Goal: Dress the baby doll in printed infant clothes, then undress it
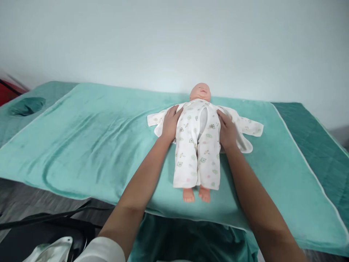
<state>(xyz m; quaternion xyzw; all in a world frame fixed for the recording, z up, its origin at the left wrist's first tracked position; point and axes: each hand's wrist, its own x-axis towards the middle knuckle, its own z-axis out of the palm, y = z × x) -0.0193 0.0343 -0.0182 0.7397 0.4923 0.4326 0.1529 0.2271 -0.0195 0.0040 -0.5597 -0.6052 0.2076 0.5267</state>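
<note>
A baby doll lies on its back, head toward the wall and bare feet toward me. White patterned baby trousers cover its legs and reach up to its chest, with an open slit at the crotch. A matching baby shirt spreads out beneath the doll, sleeves stretched to both sides; whether the doll's arms are inside I cannot tell. My left hand grips the trousers' left edge beside the doll's torso. Opposite it, my right hand closes on the right edge. Some fingertips are hidden.
A light green cover with wrinkles lies over a darker green bed against the white wall. The bed has a hole at its left end. At lower left, a black chair holds a crumpled pale cloth.
</note>
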